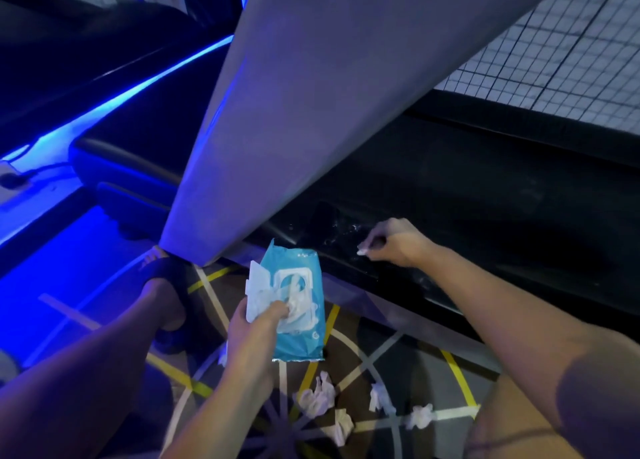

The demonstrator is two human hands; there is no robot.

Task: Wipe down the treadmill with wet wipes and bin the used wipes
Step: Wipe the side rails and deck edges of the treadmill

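Pack [301, 337], judged light, soft and slick, just below treadmill [450, 188] rail: left hand [252, 330] grips it, thumb on limp wipe [294, 301] at the opening, the place to pull; right hand [394, 242] curled on rail, contents unclear.

A gym: treadmill [485, 188] with grey upright [311, 112], blue strip lighting [138, 91], patterned floor [433, 372]

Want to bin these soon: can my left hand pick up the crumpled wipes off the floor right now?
Probably not: the left hand grips the wipes pack. The crumpled wipes lie uncovered on the floor.
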